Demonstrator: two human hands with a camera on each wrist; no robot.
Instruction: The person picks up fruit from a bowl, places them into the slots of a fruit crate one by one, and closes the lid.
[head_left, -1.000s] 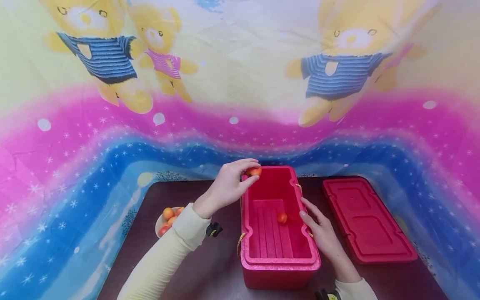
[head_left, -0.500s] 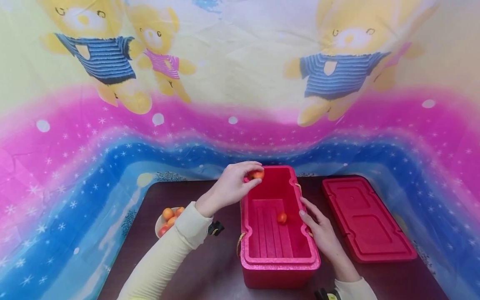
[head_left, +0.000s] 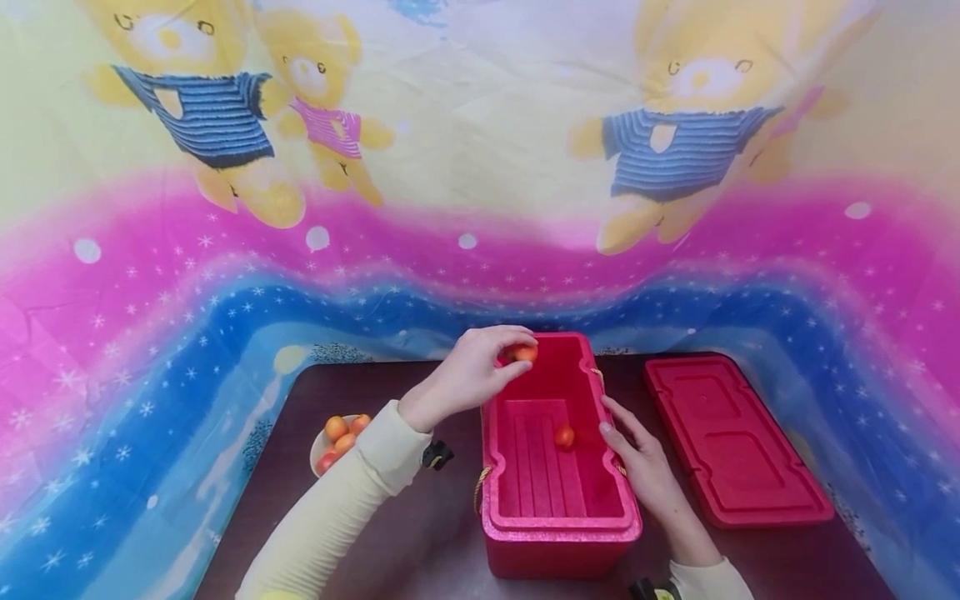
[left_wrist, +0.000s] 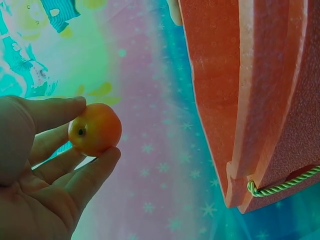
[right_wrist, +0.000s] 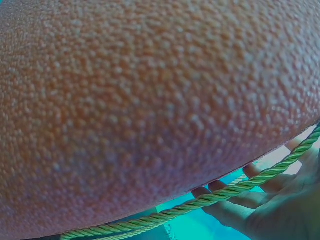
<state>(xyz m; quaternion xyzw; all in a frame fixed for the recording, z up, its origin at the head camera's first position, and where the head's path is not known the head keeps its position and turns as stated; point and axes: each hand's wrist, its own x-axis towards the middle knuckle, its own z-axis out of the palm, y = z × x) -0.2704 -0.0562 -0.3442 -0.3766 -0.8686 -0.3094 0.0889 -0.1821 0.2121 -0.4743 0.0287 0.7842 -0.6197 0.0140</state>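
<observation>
In the head view my left hand [head_left: 468,371] pinches a small round orange fruit [head_left: 522,353] over the far left corner of a red box [head_left: 558,533]. The left wrist view shows the fruit [left_wrist: 96,130], with a dark spot at its stem end, between thumb and fingertips. Another small orange-red fruit [head_left: 564,437] lies on the ribbed floor of the box. My right hand [head_left: 647,458] rests against the box's right side, its fingers extended along the rim. From the right wrist, a twisted rope handle [right_wrist: 240,187] crosses in front of the right hand's fingers [right_wrist: 227,212].
A pale bowl [head_left: 315,457] holding several orange fruits stands left on the dark table [head_left: 442,533], partly behind the left sleeve. The red lid [head_left: 738,442] lies flat to the right of the box. A patterned cloth [head_left: 480,250] hangs behind the table.
My left hand has moved slightly right and nearer, carrying the pinched fruit from beside the box's far left corner to just over its opening. The right hand stays on the box.
</observation>
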